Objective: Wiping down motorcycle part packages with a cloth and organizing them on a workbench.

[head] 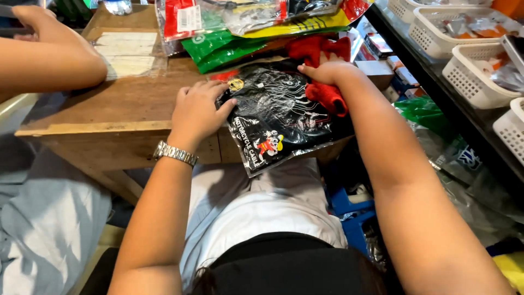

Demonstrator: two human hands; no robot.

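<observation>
The black plastic packet (275,123) lay in the middle of the frame, on the front edge of the wooden desk (120,104), with its lower end hanging past the edge over your lap. It was glossy, printed with white line work and a small cartoon figure near the bottom.

Your left hand (197,112) rested on the packet's left edge, its fingers (215,97) spread flat and pressing down, closed around nothing; a metal wristwatch (174,153) sat on that wrist. Your right hand (327,71) lay on the packet's upper right corner, palm down on a red cloth (327,95) bunched beneath it. Its fingers curled over the cloth, though you could not tell whether they truly gripped it.

Just above the packet, toward the top centre, lay a pile of green, yellow and red plastic bags (229,43). Flat pale sheets (128,52) under clear film lay on the desk at upper left. Another person's arm (49,54) reached in across the upper left corner, well apart from your hands.

Along the right side ran a dark shelf holding white plastic baskets (475,71) with small goods inside. Below it, at lower right, more clear and green bags (436,125) were stacked, and a blue stool (349,213) showed beside your knees.
</observation>
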